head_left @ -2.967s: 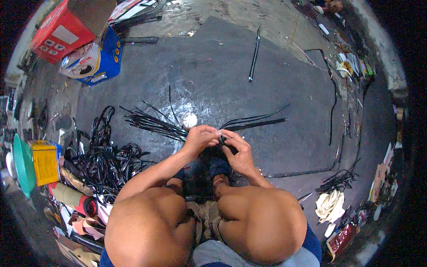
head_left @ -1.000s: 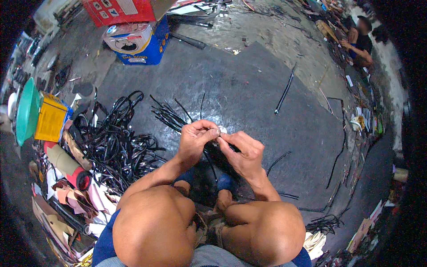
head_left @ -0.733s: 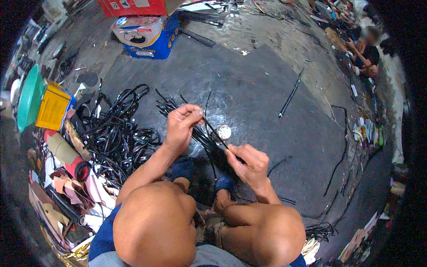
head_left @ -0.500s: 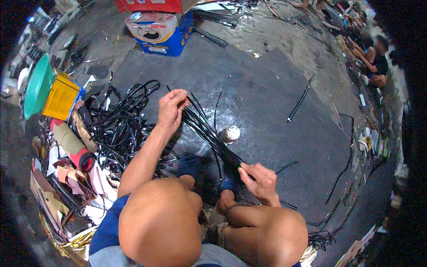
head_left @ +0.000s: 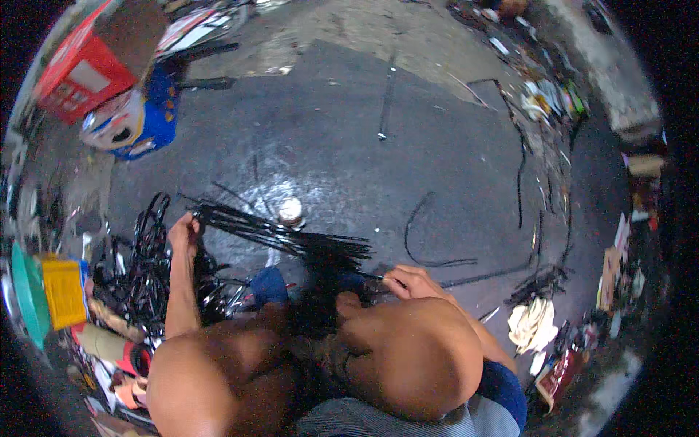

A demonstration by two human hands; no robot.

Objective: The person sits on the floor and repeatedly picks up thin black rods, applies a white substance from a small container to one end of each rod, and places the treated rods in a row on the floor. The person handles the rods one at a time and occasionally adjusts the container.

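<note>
My left hand (head_left: pixel 184 231) is clamped on the far-left end of the bundle of black strips (head_left: pixel 280 234); my right hand (head_left: pixel 409 280) pinches its near-right end, so the bundle hangs spread between them above the dark floor (head_left: pixel 378 189). Small round tin (head_left: pixel 290 211) just beyond; tangled black cables (head_left: pixel 145 269) left.

Left hand (head_left: pixel 183 231) grips one end of a bundle of black strips (head_left: pixel 280 234) at centre left; right hand (head_left: pixel 409 281) pinches the other end. Tangled black cables (head_left: pixel 145 277) lie left on the dark floor (head_left: pixel 437 146).
</note>
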